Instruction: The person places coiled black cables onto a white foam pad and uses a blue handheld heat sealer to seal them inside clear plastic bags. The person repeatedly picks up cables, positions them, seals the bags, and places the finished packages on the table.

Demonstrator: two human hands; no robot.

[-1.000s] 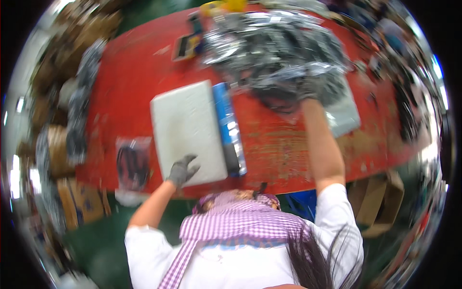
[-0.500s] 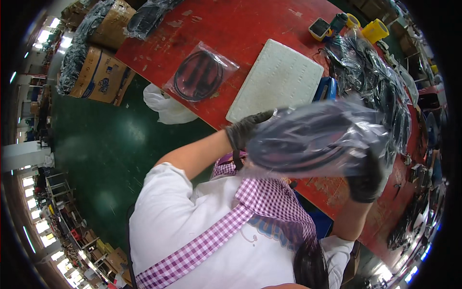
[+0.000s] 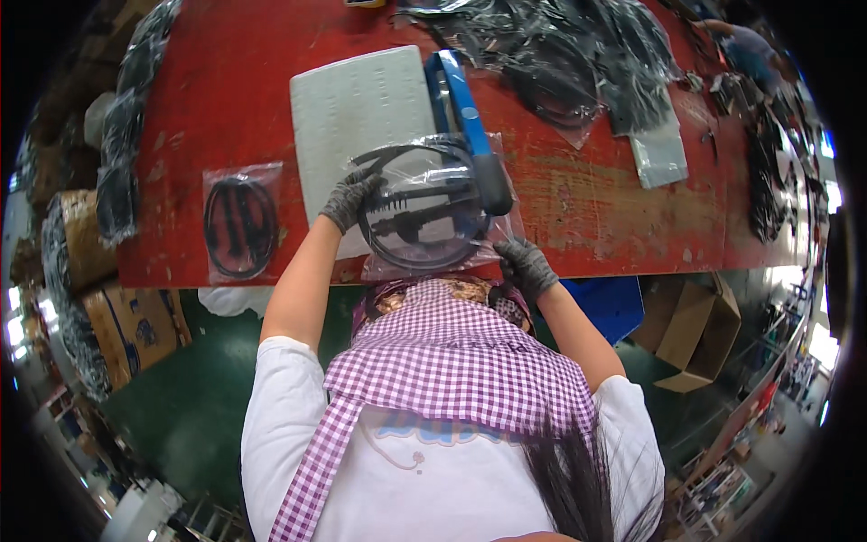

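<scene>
A clear plastic bag (image 3: 417,237) lies in front of me at the table's near edge, partly over a white foam board (image 3: 361,99). Inside it show a coiled black cable or hose and dark, elongated parts, one with comb-like teeth. My left hand (image 3: 352,200), in a dark grey glove, grips the bag's left side. Gloved alike, my right hand (image 3: 526,267) pinches its lower right corner. A blue bar-shaped tool with a black grip (image 3: 490,183), looking like a hand sealer, stands at the bag's right side; whether film lies between its arms I cannot tell.
Another bagged coil (image 3: 240,224) lies left on the red table (image 3: 578,212). Bagged black parts (image 3: 551,72) are heaped at the far right. Below the table edge stand an open cardboard box (image 3: 694,330) and something blue (image 3: 601,307). A person (image 3: 750,50) is at the far right.
The bag has come down from the air onto the board and tool, and both hands have lowered with it. My view has turned to face the table squarely.
</scene>
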